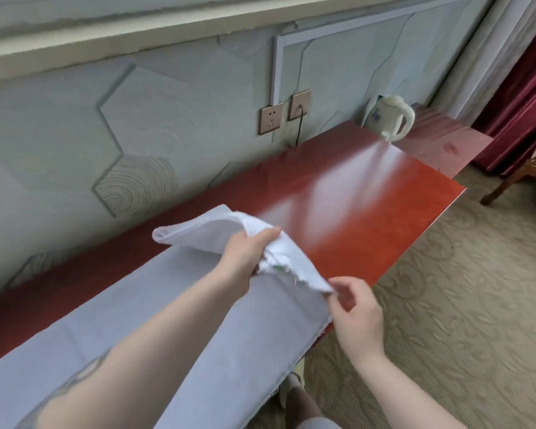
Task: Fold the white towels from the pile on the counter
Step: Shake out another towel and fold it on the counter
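Nearest, at the bottom edge: a knee and a shoe (291, 388) over patterned beige carpet (446, 305). Two bare forearms reaching up from the near edge, the left one tattooed.

Right hand (355, 308) just off the near right edge of the tabletop (353, 205), fingers curled, thumb and fingertips pinching the near corner of the white towel (223, 305). Left hand (248, 252) a little farther and to the left, gripping a bunched fold of the same towel, thumb on top, fingers hidden beneath the cloth. Between the two hands, the towel's end lifted off the surface and turned back over itself, with a frayed edge and a small green mark showing at the raised part. Far corner of the lifted end drooping in a soft loop toward the wall.

Rest of the towel spread flat along the left stretch of the glossy reddish tabletop, running out of view at the near left, its near edge hanging slightly over the tabletop's front.

Farther right, bare polished wood with pale reflections. At the far end, a white electric kettle (389, 119) standing upright close to the wall.

On the wall behind, two bronze socket plates (285, 114) side by side, a dark cord (298, 128) plugged into the right one and dropping toward the tabletop. Pale hexagon-patterned wall panels (136, 125) beyond. At the far right, dark red curtain (520, 97) and part of a wooden chair (520, 174).
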Available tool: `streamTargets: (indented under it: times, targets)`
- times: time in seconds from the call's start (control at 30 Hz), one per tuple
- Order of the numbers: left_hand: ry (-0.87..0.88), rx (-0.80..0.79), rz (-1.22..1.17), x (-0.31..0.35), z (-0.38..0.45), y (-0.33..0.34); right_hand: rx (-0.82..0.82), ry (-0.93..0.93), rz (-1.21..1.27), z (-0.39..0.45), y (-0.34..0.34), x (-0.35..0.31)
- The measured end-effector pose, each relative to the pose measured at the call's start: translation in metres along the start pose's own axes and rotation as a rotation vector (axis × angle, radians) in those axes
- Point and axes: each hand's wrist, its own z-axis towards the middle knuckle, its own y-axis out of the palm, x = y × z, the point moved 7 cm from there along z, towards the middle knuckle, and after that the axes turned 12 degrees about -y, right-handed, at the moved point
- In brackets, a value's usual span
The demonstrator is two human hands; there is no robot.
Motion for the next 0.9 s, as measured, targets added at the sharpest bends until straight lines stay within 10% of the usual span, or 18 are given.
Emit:
streamTargets:
  times: [0.13,0.27,0.37,0.53,0.9]
  targets:
    - [0.14,-0.037,0.106,0.045,0.002,0.033,0.223,0.053,0.039,0.013,-0.028,-0.004]
    - [0.186,0.016,0.186,0.053,0.006,0.045,-0.192,-0.277,0.03,-0.036,0.016,-0.029]
    - [0.187,0.012,0.161,0.042,0.013,0.05,-0.462,0.072,0.313,-0.041,0.075,-0.016]
    - [0.148,0.031,0.161,0.015,0.027,0.05,-0.152,0.804,0.931,0.006,0.082,0.022]
    - [0.024,-0.062,-0.099,-0.078,-0.004,0.025,-0.075,0.851,1.44,-0.02,0.074,0.059]
